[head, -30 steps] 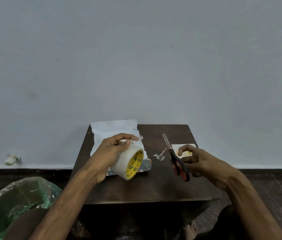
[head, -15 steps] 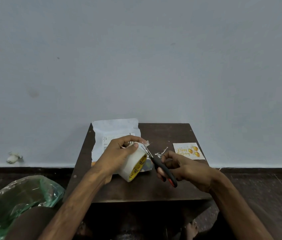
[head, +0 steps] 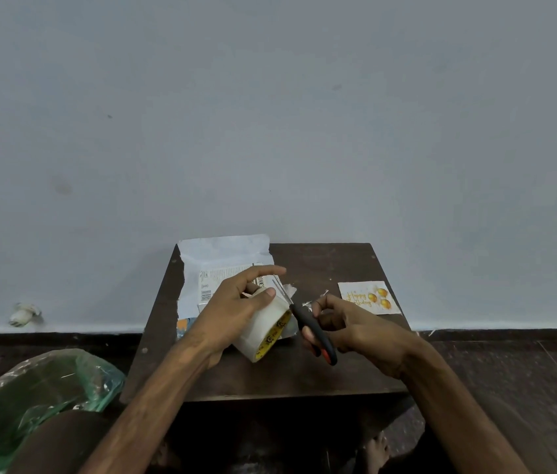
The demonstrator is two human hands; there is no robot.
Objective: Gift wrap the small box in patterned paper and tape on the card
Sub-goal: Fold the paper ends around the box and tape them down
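While cutting tape: left hand (head: 236,304) curled round wide clear tape roll with yellow core (head: 265,331); right hand (head: 359,328) gripping black-and-red-handled scissors (head: 309,325), blades by the free end. Small white printed box (head: 217,278) on white-backed paper (head: 222,248), far-left corner of dark wooden worktop (head: 321,265); pale balloon-printed card (head: 369,297) near right edge. Next, probably: snip, then press strip over a paper seam.

Both forearms reach in from the near side and converge. The left hand (head: 232,302) curls over a tape roll (head: 259,331), index finger extended; the right hand (head: 362,326) grips scissors (head: 314,333).
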